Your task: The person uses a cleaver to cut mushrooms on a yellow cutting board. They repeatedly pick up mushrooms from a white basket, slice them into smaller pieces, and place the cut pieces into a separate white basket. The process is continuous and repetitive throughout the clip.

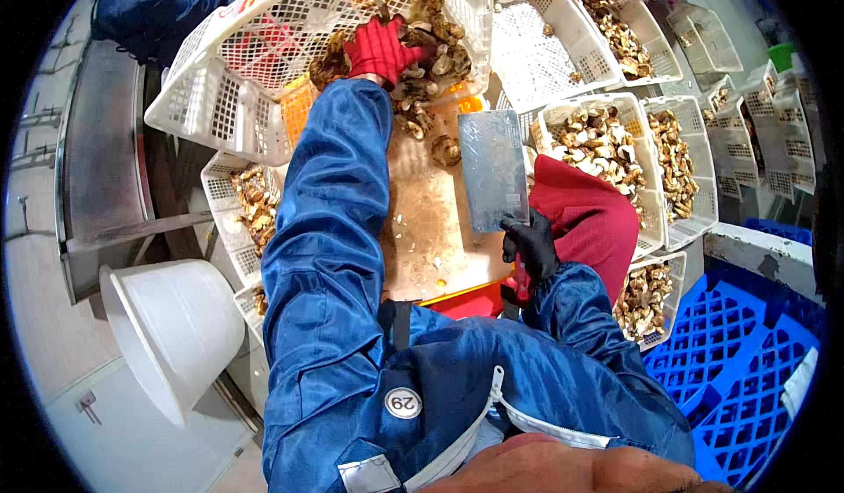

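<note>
My left hand [380, 51], in a red glove, reaches into a tipped white plastic crate [224, 107] and rests on large brown mushrooms [435, 51]; whether its fingers grip one is hidden. My right hand [535, 245], in a black glove, is closed on the handle of a cleaver [493, 170], whose broad grey blade lies flat over the right edge of a worn cutting board [428, 236]. One round mushroom [446, 150] sits on the board, left of the blade, among small crumbs.
White crates of cut mushrooms [600, 143] stand at the right, and another crate [241, 212] at the left. A white tub [178, 328] is at the lower left, blue plastic pallets [738, 354] at the lower right. A co-worker's blue sleeve [178, 5] shows at the upper left.
</note>
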The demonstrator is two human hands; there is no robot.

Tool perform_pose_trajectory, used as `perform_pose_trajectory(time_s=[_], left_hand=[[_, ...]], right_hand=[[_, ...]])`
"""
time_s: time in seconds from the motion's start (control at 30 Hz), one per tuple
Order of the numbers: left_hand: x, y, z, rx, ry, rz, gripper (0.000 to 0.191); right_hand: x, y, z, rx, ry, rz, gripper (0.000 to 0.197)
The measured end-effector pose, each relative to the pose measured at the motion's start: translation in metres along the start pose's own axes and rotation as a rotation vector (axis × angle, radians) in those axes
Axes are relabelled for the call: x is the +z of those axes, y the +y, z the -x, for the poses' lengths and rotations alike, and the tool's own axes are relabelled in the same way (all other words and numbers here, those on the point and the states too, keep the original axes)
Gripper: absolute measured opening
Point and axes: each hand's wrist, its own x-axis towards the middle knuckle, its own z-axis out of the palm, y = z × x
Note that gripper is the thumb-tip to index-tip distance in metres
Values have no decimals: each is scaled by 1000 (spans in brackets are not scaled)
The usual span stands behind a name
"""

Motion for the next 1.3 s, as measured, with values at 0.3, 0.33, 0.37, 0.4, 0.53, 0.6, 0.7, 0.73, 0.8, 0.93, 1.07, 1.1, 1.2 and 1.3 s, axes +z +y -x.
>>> perform_pose_trajectory(time_s=[0.3,0.33,0.37,0.4,0.53,0.6,0.7,0.73,0.8,0.93,1.07,1.1,1.2,1.3], left_hand=[[4,-3,99,242,143,-207,73],[3,12,118,137,38,-39,72],[-4,22,128,85,-45,-22,72],[-10,24,140,92,-30,19,69],[-26,40,177,107,162,255,53],[-29,43,202,101,187,246,49],[-41,55,241,52,254,353,58],[-45,58,255,32,211,373,65],[-56,62,279,-35,183,404,61],[-69,73,327,-203,172,466,63],[-59,68,363,-348,46,599,64],[-61,64,367,-401,-54,659,65],[-70,65,377,-359,-72,544,73],[-65,67,389,-439,-71,841,74]], right_hand=[[0,-5,-12,43,179,-2,17],[-3,-4,-12,36,167,-15,17],[-4,-3,-13,39,162,20,18],[-5,-1,-14,42,156,56,19],[3,12,-11,23,141,194,21],[9,12,-7,2,130,369,20],[6,31,-11,-48,102,606,20],[4,35,-10,-89,104,699,20],[1,39,-1,-171,97,885,21],[5,34,31,-167,69,1015,23],[5,31,50,46,86,782,24],[6,30,52,49,77,746,24],[4,30,47,23,63,787,27],[7,27,51,59,80,754,28]])
